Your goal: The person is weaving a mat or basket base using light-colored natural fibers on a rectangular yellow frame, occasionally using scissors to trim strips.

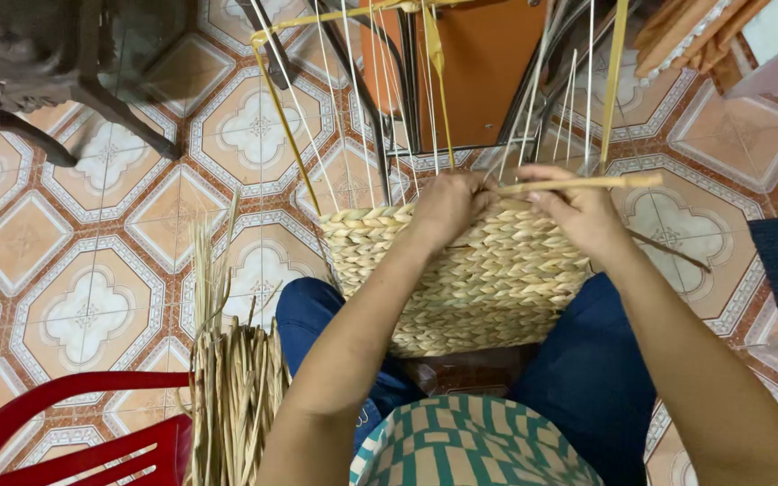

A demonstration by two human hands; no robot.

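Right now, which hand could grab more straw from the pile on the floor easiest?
Probably the left hand. The loose straw bundle lies on that side, by the left knee, while the right hand pinches a strand at the woven basket rim.

Above the rim of the pale braided-straw basket [461, 279], thin upright wire stakes [380, 108] stand close together, leaving only narrow slots between them, and a yellow cane frame bar [335, 16] closes the top. To the left, a bundle of dry straw strands [231, 396] and a red plastic chair [74, 432] crowd the patterned tile floor [83, 261], which lies open farther left. Both hands sit at the rim, filling that gap.
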